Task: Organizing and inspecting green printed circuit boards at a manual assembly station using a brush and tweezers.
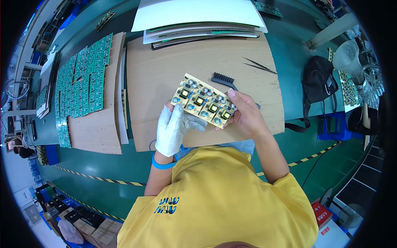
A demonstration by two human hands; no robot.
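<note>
Between my two hands I hold a tan circuit board panel [203,100], tilted, its component side up with several square yellow-and-black transformers and round capacitors. My left hand [173,126], in a white glove with a blue band at the wrist, grips the panel's left end and lower edge. Bare, my right hand [247,112] pinches its right end, thumb on top. Just beyond the panel a black brush [223,79] lies on the cardboard sheet [165,62], its handle partly hidden behind my right hand. Farther right on the cardboard rests a pair of tweezers [259,65].
At left, rows of green circuit boards [84,78] cover another cardboard piece. A stack of white sheets with boards between them [198,18] stands at the far side. To the right are a black bag [318,78], a metal post [333,31] and a blue stool [335,128].
</note>
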